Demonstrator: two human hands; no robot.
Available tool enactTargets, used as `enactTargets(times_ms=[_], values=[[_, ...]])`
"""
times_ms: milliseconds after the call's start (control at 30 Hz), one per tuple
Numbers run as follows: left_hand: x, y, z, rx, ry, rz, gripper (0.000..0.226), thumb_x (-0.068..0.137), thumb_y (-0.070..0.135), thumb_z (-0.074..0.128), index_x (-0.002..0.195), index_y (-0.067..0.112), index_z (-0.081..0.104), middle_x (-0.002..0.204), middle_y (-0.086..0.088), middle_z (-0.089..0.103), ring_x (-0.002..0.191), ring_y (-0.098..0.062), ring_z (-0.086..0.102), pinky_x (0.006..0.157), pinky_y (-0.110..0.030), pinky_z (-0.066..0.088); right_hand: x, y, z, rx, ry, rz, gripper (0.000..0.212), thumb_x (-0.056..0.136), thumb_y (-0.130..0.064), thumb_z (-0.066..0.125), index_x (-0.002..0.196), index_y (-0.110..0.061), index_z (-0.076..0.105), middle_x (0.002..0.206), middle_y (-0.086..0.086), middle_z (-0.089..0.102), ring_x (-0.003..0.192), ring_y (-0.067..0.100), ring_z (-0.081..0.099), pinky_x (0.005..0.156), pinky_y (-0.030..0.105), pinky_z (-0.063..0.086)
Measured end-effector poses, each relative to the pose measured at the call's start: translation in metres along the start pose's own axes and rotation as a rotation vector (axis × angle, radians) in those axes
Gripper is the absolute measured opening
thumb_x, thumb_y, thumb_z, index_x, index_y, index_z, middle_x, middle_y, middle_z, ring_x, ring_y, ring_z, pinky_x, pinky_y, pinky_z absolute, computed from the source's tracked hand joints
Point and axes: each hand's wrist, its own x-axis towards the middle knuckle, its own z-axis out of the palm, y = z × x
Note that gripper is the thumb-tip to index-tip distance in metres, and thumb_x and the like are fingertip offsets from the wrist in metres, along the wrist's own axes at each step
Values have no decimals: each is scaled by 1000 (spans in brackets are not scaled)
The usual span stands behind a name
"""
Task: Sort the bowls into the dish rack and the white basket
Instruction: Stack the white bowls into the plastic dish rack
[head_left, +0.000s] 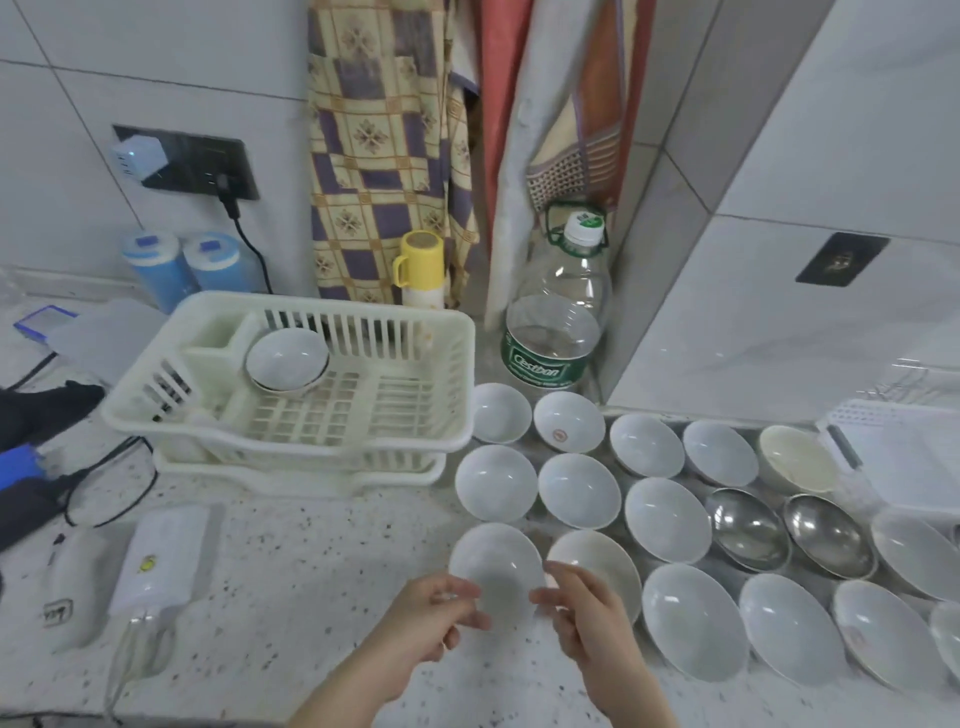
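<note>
At the near edge of a pale speckled stone countertop (311, 561), a white ceramic bowl (496, 569) sits between two bare hands. The left hand (431, 621) curls its fingertips onto the rim at eight o'clock; the right hand (582, 608) pinches the rim at four o'clock, thumb and fingers bent. Out toward two and three o'clock, smooth round white bowls (579, 491) lie in rows, two shiny steel bowls (748, 527) among them. At eleven o'clock stands the cream slatted plastic dish rack (447, 364), one white bowl (287, 359) tilted inside. The white basket (904, 457), perforated, rests at the far right. A clear plastic water jug (558, 312) stands at twelve, before patterned curtains (379, 140) and glossy white wall tiles (810, 291).
</note>
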Motion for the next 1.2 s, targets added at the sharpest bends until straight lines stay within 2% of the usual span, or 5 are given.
enactTargets(times_ms=[167,367,633,933,1200], values=[[-6,-34,34,-67,71,-142,25,88,23,64,104,5,63,81,-10,78,44,-11,41,40,-20,20,-6,29,-40,-40,-77,149,21,92,-14,59,102,3,65,76,19,72,37,10,28,35,18,17],[7,-49,50,-205,120,-211,30,93,36,56,109,10,55,84,-13,78,44,-11,36,37,-19,20,1,45,-70,-57,-89,248,36,95,-31,58,106,3,62,80,20,75,37,10,33,33,17,21],[30,-52,50,-348,193,-58,27,97,24,52,122,17,48,88,-17,77,44,-10,42,35,-20,27,16,42,-71,30,46,174,21,96,-28,57,102,-9,52,93,18,74,44,12,36,33,16,19],[39,-47,45,-405,106,-32,36,94,5,44,125,24,45,89,-26,74,41,-10,42,36,-21,27,16,50,-55,11,164,89,17,92,-13,50,108,-11,53,97,13,72,53,17,44,35,18,26],[22,-32,25,-320,64,12,41,89,2,43,126,20,44,89,-25,75,50,-11,61,36,-20,26,9,43,-41,57,258,42,12,87,-6,48,94,0,54,73,19,74,38,10,32,32,19,23]])
